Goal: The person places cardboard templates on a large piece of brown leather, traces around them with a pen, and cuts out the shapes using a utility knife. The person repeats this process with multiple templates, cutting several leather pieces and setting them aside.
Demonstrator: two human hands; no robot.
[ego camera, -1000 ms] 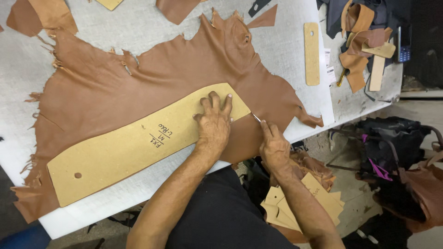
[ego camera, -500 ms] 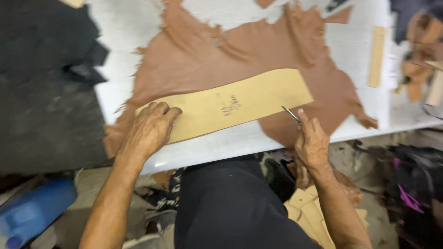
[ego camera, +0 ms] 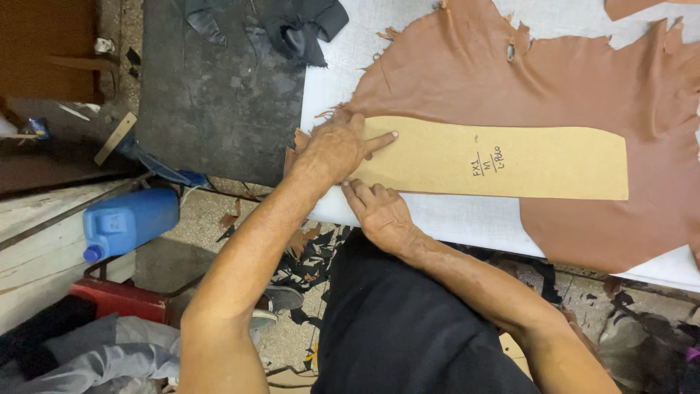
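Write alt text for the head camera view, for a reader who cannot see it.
A person's left hand presses flat on the end of a long tan cardboard pattern lying on a brown leather hide, while the right hand rests at the pattern's lower edge. The hide lies on a white table.

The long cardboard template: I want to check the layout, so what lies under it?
Under the cardboard template lies the brown leather hide, spread on the white table. The left hand presses its left end; the right hand is at its lower edge. The hide beneath is hidden.
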